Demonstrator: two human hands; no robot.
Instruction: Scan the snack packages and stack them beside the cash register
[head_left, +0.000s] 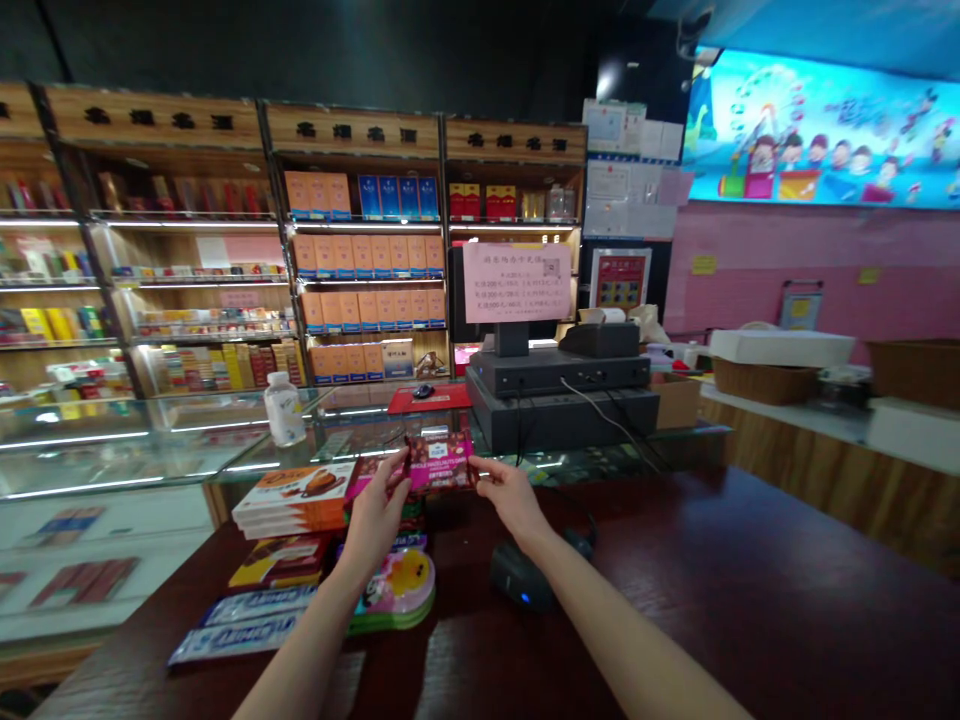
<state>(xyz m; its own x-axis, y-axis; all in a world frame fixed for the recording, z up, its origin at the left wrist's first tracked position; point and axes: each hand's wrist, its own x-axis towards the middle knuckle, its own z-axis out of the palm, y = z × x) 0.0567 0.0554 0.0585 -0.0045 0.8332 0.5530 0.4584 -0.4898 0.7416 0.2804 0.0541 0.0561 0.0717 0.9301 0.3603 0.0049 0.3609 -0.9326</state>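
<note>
Between both hands, over the far edge of the dark counter, hangs a magenta hazelnut chocolate packet (439, 462). My left hand (384, 498) pinches its left edge, and my right hand (511, 498) grips the right edge with thumb and fingers. Just left of my left hand is a stack of white-and-orange boxes (289, 500). Similar magenta packets (365, 468) lie beside that stack, partly hidden by my left hand. Nearer me are yellow-and-brown packs (279, 562), blue-and-white wrapped bars (244, 628) and a cartoon-printed package (401, 585). A black handheld scanner (521, 577) lies below my right hand.
Behind the counter (675, 590) stand a cash register (562, 400) and a monitor with a pink price sheet (516, 283). A white bottle (285, 410) is on the glass case (135, 440) at left. A mouse (424, 391) sits on a red mat.
</note>
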